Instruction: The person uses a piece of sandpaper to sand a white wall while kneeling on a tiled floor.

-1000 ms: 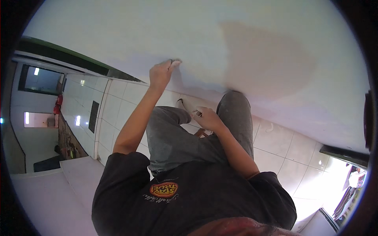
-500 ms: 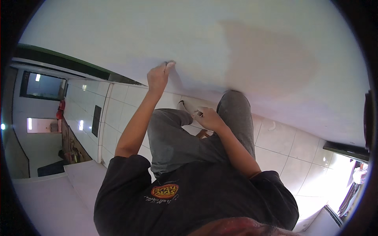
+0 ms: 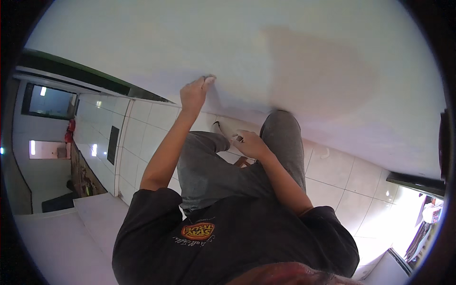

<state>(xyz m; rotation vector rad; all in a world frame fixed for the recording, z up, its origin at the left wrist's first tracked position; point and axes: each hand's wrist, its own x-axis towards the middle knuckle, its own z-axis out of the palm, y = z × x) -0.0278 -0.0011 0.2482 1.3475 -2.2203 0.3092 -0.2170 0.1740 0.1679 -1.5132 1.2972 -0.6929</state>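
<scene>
My left hand [image 3: 194, 96] is raised to the pale wall [image 3: 237, 42] in front of me. Its fingers pinch a small whitish piece [image 3: 209, 79] with a dark edge, pressed at the wall's surface; its kind is too small to tell. Lower down, my right hand [image 3: 251, 145] rests between my bent knees. Its fingers are curled, with a dark patch between thumb and fingers. Whether anything is inside them I cannot make out. Both forearms are bare below dark short sleeves.
Grey trousers [image 3: 285, 137] cover my knees, the right one close against the wall. Part of a brown wooden piece [image 3: 242, 162] shows between my legs. White floor tiles [image 3: 332, 166] stretch to both sides. A dark green frame [image 3: 76, 71] ends the wall at left; a bright doorway [image 3: 403, 223] lies at right.
My left hand has shifted slightly to the right along the wall with the whitish piece. My right hand has stayed nearly still.
</scene>
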